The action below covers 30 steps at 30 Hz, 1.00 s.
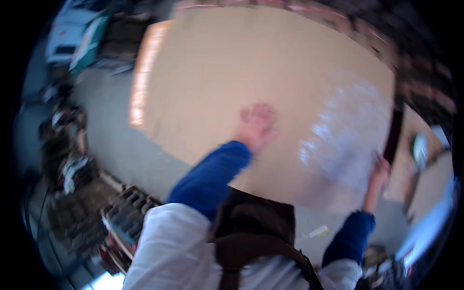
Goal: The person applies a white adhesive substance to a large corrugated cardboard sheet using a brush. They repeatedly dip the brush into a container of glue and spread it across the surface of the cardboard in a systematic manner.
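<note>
A large tan cardboard sheet spreads out in front of me. Over its near middle is my left hand, fingers apart and holding nothing; motion blurs it, so contact with the board is unclear. A crumpled clear plastic sheet lies across the board's right part, catching the light. At its right near edge my right hand has its fingers closed, apparently pinching the plastic; blur hides the exact grip. Both forearms wear blue sleeve covers over white sleeves.
Stacked brown pieces stand on the floor at the left. Beyond the board's right edge is another cardboard piece with a green and white item on it. A pale yellowish strip lies near my right forearm. Reddish-edged stacks line the far side.
</note>
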Available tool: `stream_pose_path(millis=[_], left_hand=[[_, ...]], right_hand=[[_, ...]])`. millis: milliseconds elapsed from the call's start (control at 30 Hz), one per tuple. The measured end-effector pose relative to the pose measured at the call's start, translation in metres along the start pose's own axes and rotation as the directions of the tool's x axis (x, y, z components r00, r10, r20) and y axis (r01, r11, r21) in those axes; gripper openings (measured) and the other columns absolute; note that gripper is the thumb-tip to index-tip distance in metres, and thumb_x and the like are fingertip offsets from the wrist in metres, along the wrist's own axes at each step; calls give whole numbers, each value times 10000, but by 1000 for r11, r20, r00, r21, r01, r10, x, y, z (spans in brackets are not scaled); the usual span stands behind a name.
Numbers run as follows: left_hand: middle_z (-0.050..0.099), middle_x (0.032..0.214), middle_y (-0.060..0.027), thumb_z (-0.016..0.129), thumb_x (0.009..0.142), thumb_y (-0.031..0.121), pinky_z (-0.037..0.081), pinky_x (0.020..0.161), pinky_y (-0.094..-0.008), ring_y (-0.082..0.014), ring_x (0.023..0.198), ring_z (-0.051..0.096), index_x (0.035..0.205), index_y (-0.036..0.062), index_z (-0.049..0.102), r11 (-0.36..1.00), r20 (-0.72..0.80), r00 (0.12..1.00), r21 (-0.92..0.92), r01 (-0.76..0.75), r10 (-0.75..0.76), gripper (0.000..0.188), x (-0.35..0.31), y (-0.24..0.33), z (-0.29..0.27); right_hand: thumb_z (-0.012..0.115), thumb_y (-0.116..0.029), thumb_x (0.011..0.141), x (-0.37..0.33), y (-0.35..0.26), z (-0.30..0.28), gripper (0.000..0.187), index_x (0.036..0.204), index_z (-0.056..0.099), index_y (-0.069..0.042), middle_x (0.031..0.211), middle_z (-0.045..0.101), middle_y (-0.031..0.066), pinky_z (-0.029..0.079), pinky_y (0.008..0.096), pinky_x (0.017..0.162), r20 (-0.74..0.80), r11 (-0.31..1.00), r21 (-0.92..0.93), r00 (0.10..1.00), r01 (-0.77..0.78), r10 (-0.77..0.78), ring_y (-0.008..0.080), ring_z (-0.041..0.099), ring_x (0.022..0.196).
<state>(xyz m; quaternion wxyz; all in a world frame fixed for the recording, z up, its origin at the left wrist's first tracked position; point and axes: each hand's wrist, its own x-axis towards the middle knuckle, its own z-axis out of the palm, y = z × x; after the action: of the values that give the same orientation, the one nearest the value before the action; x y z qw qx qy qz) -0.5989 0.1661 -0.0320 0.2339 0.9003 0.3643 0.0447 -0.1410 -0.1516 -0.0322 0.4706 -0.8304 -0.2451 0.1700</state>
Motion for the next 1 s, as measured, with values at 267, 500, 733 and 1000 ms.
stream_pose_path(millis=[267, 500, 733, 1000], left_hand=[[265, 1620, -76, 587, 918, 412, 141, 1160, -646, -301, 1497, 206, 1492, 179, 413, 972, -37, 999, 235, 17, -9, 644, 5, 10, -26], [288, 1610, -75, 584, 928, 398, 157, 1158, -644, -299, 1488, 235, 1490, 177, 416, 968, -61, 998, 249, 13, 3, 627, 0, 3, -25], [279, 1613, -84, 574, 941, 376, 132, 1172, -620, -310, 1495, 209, 1480, 149, 426, 968, -23, 999, 246, 40, -36, 604, 1, 2, -33], [275, 1611, -102, 575, 944, 370, 135, 1170, -630, -313, 1504, 189, 1484, 141, 418, 968, 2, 999, 248, 31, -33, 607, 1, 6, -29]], right_hand=[[652, 12, 836, -71, -146, 76, 249, 1078, 652, -48, 1078, 632, 162, 535, 431, 818, 130, 832, -516, 979, 205, -160, 380, 643, 939], [614, 31, 821, -182, -199, 167, 247, 1051, 644, -54, 1093, 641, 146, 559, 419, 759, 397, 885, -190, 858, 425, -327, 363, 659, 928], [618, 14, 840, -157, -211, 172, 220, 1043, 625, -68, 1028, 635, 137, 561, 438, 738, 273, 867, -330, 917, 374, -291, 378, 656, 898], [548, 8, 834, -98, -178, 167, 159, 957, 597, -79, 995, 601, 130, 555, 450, 638, 96, 808, -535, 968, 247, -232, 348, 654, 801]])
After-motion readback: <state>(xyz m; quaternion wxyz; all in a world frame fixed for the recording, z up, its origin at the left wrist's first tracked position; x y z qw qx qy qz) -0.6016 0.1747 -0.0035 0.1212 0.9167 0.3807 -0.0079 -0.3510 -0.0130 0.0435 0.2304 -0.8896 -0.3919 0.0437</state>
